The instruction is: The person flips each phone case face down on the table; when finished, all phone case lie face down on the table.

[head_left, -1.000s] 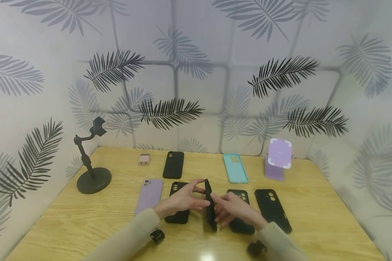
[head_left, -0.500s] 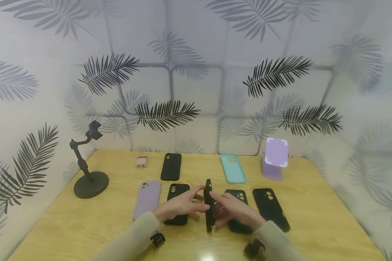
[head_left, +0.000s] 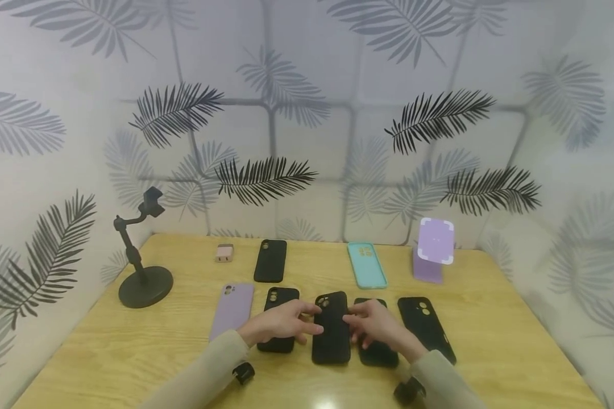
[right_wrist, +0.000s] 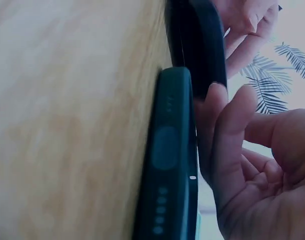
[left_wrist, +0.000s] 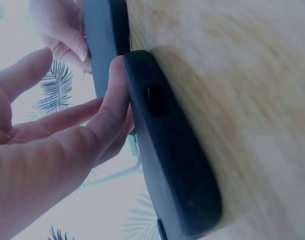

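Presently centred on a black phone case (head_left: 331, 343), back towards the head camera, camera cutout (head_left: 324, 303) at its 11 o'clock, mid front row. Looks slightly raised from the table (head_left: 496, 352) in the right wrist view; cannot confirm full clearance. Judged light, probably an empty shell: should flex a little at the walls, spring back, tolerate a knock. Reads as matte, so likely grippy rather than slippery. Best taken by both long edges, at 9 and 3 o'clock; avoid hard squeezing, for risk of bowing the back.

Touched in roughly that fashion: left hand (head_left: 285, 321) at 9 o'clock, fingers loosely extended, tips at the edge; right hand (head_left: 377, 324) at 3 o'clock, similarly relaxed, thumb tip at the opposite edge. Not wrapped round by either; cannot tell the pressure.

Partly hidden by the left hand: two-lens black case (head_left: 285, 296). By the right: dark green case (head_left: 378, 356). Further out at 3, outer black case (head_left: 424, 329); near 9, lilac case (head_left: 233, 312). Back row: charger (head_left: 224, 253) at 10, rear black case (head_left: 270, 264) before 11, turquoise case (head_left: 368, 270) at 1, purple stand (head_left: 435, 241) at 2. Farthest, past 9: black stand (head_left: 145, 288).
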Demonstrator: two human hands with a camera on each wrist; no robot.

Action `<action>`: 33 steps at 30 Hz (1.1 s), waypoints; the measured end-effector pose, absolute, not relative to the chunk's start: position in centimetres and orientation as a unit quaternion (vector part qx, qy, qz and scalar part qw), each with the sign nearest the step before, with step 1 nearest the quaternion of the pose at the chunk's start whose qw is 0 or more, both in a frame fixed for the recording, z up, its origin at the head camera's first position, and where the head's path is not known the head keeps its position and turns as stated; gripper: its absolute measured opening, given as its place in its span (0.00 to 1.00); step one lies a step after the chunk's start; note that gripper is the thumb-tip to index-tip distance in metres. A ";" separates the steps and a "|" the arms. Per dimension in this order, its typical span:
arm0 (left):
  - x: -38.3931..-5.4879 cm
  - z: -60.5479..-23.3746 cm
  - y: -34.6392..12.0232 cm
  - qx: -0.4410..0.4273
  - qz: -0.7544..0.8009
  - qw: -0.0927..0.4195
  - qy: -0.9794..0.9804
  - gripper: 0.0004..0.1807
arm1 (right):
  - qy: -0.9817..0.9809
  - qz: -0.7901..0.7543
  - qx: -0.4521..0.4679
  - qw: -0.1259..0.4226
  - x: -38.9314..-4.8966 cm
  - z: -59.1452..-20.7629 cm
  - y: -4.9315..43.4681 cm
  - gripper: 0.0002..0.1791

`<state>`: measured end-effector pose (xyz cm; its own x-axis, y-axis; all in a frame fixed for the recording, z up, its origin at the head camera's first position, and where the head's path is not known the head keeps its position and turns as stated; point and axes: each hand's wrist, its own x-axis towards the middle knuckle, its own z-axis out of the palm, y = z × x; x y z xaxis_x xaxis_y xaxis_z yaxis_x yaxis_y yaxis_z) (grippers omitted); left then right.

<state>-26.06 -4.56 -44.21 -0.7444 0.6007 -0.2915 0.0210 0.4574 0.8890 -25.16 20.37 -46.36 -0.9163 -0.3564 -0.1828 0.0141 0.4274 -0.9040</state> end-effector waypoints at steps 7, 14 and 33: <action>-26.1 -44.2 -4.8 0.189 0.470 0.290 0.812 0.32 | 0.853 -0.483 -0.099 0.170 -25.2 -46.1 19.6 0.15; -26.0 -43.9 -4.9 0.183 0.473 0.285 0.813 0.33 | 0.853 -0.491 -0.077 0.159 -25.6 -46.2 19.4 0.17; -26.1 -44.1 -1.6 0.230 0.527 0.216 0.789 0.22 | 0.848 -0.493 -0.119 0.152 -25.5 -43.7 26.2 0.21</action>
